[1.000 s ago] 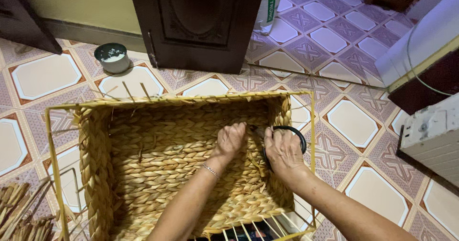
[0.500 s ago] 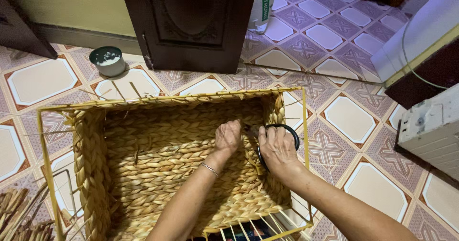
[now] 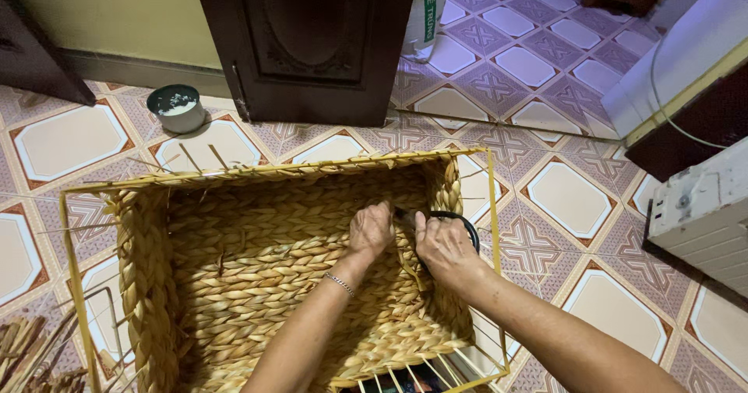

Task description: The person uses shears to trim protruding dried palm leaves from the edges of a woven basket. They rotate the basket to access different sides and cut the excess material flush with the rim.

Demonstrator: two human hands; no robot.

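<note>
A large woven straw basket (image 3: 234, 284) on a yellow wire frame (image 3: 491, 206) lies on the tiled floor in the head view. Both my hands reach inside it, at its right wall. My left hand (image 3: 371, 229) pinches a strand of the braid against that wall. My right hand (image 3: 441, 246) grips black-handled scissors (image 3: 460, 223), their blades pointing left toward the strand between the two hands. A thin bracelet (image 3: 340, 283) sits on my left wrist.
A small dark tub with white paste (image 3: 176, 108) stands on the floor behind the basket. A dark wooden door (image 3: 312, 42) is beyond it. Loose straw stalks (image 3: 31, 354) lie at the lower left. A white box-like appliance (image 3: 701, 206) sits at the right.
The view has shifted slightly. Both hands stay at the basket's right wall, with the scissors still at the strand.
</note>
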